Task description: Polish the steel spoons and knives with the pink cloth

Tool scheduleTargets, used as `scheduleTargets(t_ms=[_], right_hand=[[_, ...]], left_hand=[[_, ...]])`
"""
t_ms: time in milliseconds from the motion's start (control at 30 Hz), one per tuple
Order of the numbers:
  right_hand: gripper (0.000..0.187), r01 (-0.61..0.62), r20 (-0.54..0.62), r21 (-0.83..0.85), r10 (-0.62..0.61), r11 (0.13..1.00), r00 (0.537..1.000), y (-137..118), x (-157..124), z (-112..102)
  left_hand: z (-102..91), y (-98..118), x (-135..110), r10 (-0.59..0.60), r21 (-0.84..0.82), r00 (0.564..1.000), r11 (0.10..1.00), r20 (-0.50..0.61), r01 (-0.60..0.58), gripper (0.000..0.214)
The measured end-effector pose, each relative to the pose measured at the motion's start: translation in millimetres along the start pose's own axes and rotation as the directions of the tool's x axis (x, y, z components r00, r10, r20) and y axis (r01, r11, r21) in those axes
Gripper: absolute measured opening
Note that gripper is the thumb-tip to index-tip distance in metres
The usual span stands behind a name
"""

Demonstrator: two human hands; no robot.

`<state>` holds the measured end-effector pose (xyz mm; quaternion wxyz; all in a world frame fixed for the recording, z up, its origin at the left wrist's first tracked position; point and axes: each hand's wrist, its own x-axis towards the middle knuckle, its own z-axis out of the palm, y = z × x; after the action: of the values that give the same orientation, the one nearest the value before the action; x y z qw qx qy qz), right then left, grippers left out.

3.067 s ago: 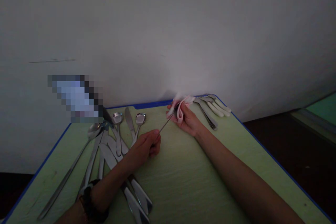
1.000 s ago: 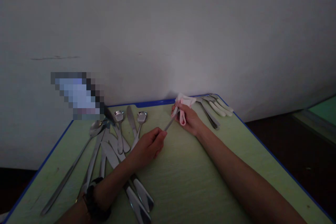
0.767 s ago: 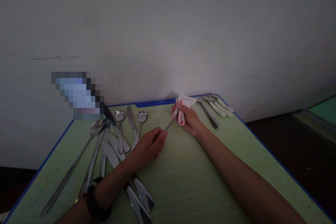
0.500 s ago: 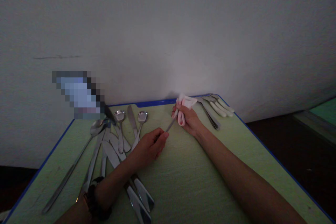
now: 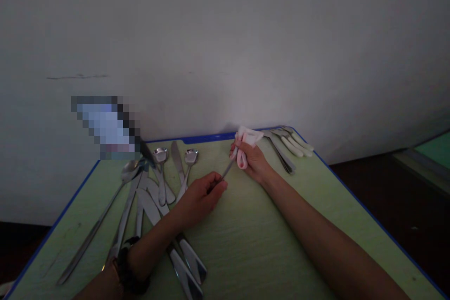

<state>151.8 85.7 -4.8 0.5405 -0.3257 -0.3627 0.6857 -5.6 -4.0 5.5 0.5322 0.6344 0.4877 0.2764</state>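
Note:
My left hand (image 5: 201, 198) is closed around one end of a thin metal piece of cutlery (image 5: 228, 169), held slanting above the table. Its far end disappears into a folded pink-and-white cloth (image 5: 251, 137), so its kind cannot be made out. My right hand (image 5: 256, 163) pinches that cloth around the hidden end. Beneath and beside my left forearm lie table knives (image 5: 186, 272), and just beyond it are two small spoons (image 5: 191, 155) with squarish bowls. Right of the cloth rest metal cutlery pieces (image 5: 281, 157) and forks with white handles (image 5: 292, 145).
The light green table (image 5: 274, 243) has a blue edge and stands against a grey wall (image 5: 225, 47). A long-handled spoon (image 5: 94, 229) lies at the left. A pixelated, screen-like object (image 5: 105, 126) leans at the back left corner.
Both hands stay in nearly the same place with the same grips. The cloth in my right hand has shifted slightly and its upper folds are spread a little differently.

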Motion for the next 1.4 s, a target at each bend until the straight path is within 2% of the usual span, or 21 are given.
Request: scheduleTargets(t_ms=[500, 733, 1167, 1400], right_hand=[[0.023, -0.003, -0.036, -0.087, 0.0, 0.996, 0.999, 0.1, -2.5, 3.8], [0.024, 0.01, -0.017, -0.117, -0.012, 0.993, 1.0, 0.8, -2.9, 4.4], [0.026, -0.007, -0.034, -0.09, 0.004, 0.996, 0.999, -2.0, -5.3, 7.7], [0.039, -0.024, -0.003, -0.068, 0.024, 0.997, 1.0, 0.9, -3.5, 4.3]], left_hand=[[0.2, -2.6, 1.1, 0.018, -0.011, 0.999, 1.0, 0.028, -0.018, 0.026], [-0.3, -0.4, -0.1, 0.006, -0.02, 1.0, 1.0, 0.02, -0.005, 0.028], [-1.4, 1.5, 0.2, 0.008, 0.013, 1.0, 1.0, 0.018, -0.008, 0.032], [-0.8, -0.6, -0.1, -0.006, -0.016, 1.0, 1.0, 0.022, 0.006, 0.037]])
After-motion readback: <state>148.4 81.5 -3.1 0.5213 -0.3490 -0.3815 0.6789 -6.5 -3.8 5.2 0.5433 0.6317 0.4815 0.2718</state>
